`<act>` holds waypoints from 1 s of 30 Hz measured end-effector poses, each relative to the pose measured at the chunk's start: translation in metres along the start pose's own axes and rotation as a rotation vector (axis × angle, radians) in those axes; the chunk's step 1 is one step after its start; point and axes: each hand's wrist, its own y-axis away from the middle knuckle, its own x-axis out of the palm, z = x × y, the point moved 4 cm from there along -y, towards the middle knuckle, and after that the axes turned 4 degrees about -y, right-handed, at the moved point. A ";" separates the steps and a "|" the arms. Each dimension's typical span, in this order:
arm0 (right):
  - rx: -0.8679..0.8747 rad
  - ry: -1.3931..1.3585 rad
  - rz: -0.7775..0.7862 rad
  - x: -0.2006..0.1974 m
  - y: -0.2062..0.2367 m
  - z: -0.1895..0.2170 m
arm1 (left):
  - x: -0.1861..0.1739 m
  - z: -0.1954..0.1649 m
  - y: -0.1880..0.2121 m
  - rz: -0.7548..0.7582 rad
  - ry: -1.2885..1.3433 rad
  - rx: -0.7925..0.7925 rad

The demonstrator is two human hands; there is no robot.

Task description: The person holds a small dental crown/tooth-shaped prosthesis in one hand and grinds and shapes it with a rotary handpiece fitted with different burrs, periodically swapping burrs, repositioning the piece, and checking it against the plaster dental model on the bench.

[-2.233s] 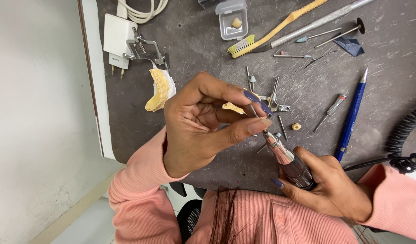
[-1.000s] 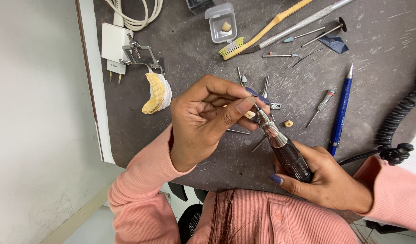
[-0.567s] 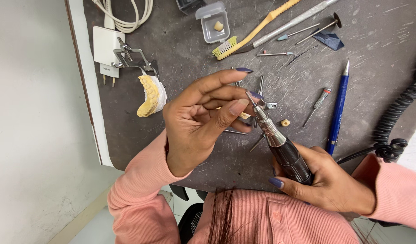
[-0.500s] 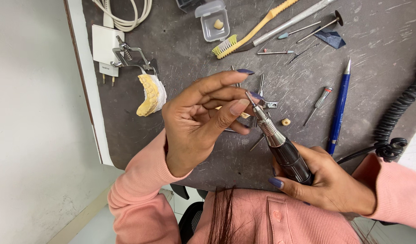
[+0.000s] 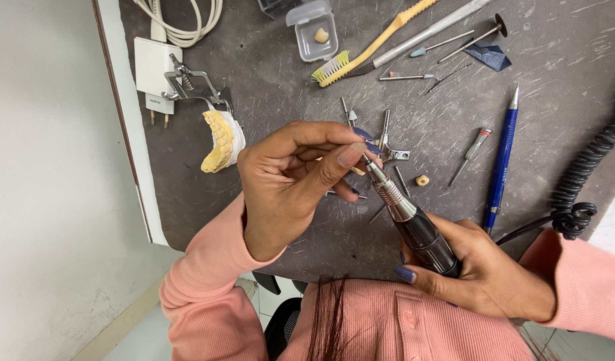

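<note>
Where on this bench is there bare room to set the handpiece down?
Bare mat shows between the yellow dental cast and the toothbrush, and again right of the blue pen, up to the coiled cord. It is crowded around the loose burs by the left hand and handpiece in the right hand.
</note>
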 end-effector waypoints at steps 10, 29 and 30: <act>0.016 -0.041 0.015 -0.002 0.005 -0.009 | 0.001 -0.004 -0.005 0.055 0.050 0.004; -0.241 0.349 -0.100 -0.026 0.011 0.064 | 0.055 0.012 0.030 0.316 0.214 0.030; -0.382 0.402 -0.168 -0.028 0.014 0.086 | 0.055 0.002 0.030 0.230 0.181 0.106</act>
